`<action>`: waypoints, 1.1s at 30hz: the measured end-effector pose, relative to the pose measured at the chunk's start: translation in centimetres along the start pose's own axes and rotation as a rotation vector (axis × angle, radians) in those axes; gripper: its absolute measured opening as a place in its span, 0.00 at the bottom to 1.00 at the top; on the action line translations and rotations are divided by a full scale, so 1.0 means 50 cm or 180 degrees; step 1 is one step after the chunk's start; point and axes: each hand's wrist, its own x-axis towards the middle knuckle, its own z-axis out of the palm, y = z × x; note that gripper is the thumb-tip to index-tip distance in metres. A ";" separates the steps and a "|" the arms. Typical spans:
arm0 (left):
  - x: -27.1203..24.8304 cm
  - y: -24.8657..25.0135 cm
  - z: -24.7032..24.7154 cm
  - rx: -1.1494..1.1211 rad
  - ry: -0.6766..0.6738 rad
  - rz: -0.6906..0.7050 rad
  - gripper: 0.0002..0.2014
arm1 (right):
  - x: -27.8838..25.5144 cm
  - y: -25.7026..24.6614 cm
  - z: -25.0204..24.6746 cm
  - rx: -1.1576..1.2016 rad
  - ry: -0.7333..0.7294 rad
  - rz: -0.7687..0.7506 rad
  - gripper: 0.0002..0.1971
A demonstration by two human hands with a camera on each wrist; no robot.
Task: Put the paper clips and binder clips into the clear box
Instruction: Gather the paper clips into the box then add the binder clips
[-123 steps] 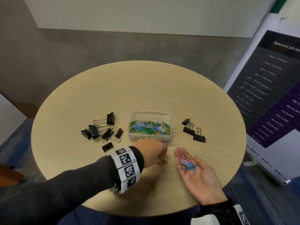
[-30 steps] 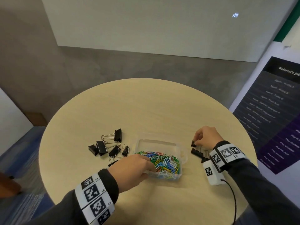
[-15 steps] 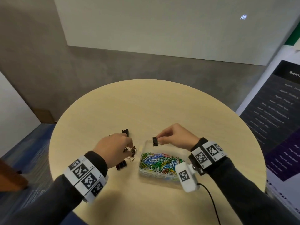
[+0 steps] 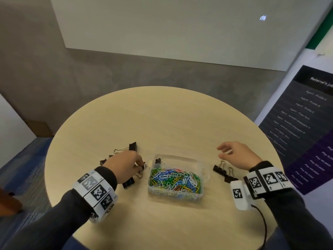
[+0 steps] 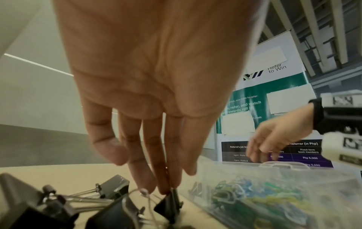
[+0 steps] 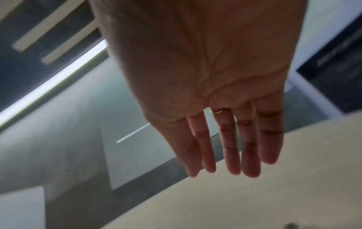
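A round, pale wooden table (image 4: 162, 114) is filling most of the head view, with a dark printed banner (image 4: 306, 127) standing off its right edge. Near the table's front, a clear box (image 4: 202, 173) is sitting between the person's two arms, and a heap of coloured paper clips (image 4: 174, 179) is lying inside it, along with one small black binder clip (image 4: 158, 161) resting in the far left corner. The left hand (image 4: 124, 166) is reaching down just left of the box, its fingertips (image 5: 166, 187) pinching a small black binder clip (image 5: 168, 206) that is sitting close against the box's left wall; whether that clip is lifting off the table cannot be told. Around that hand a cluster of black binder clips (image 4: 133, 147) is lying on the table, some partly hidden under the palm. The right hand (image 4: 236, 154) is hovering above the table to the right of the box, fingers relaxed and spread, holding nothing; the right wrist view is showing its straight fingers (image 6: 250, 151) over the table edge. Just below that hand, two black binder clips (image 4: 224, 173) are lying side by side, near the box's right wall but apart from it.
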 end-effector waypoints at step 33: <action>0.133 0.177 -0.050 0.2480 -0.0389 0.1548 0.12 | 0.009 0.012 0.028 -0.0744 -0.0450 -0.0229 0.16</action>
